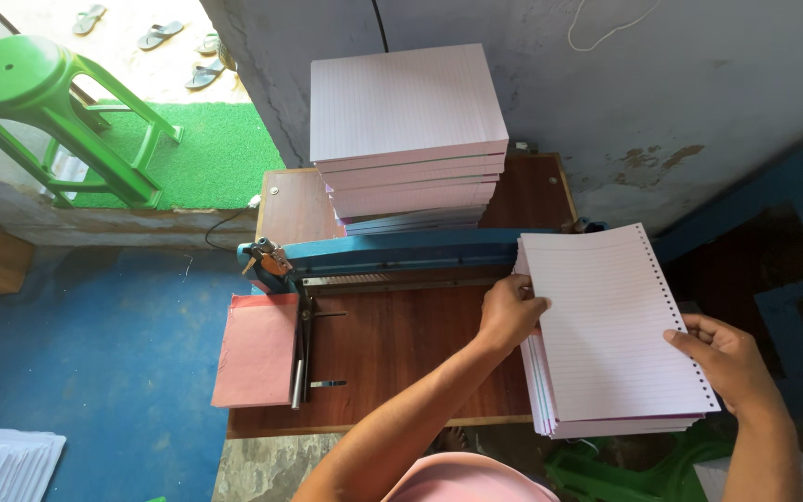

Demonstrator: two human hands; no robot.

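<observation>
Grey plaster wall backs a small brown bench (pixel 392 353) at the middle of the frame, with blue floor (pixel 95 344) open to its left. Both hands are apart, each clamped on a stack of lined, punched paper (pixel 606 335) that overhangs the bench's right edge at the lower right: the left hand (pixel 510 311) grips its left edge, the right hand (pixel 722 358) its punched right edge. Behind it a blue punching machine (pixel 401 251) spans the bench, and a taller paper pile (pixel 406 130) stands against the wall. A pink card (pixel 257 350) overhangs the left edge. A green stool (pixel 48 112) stands at upper left.
</observation>
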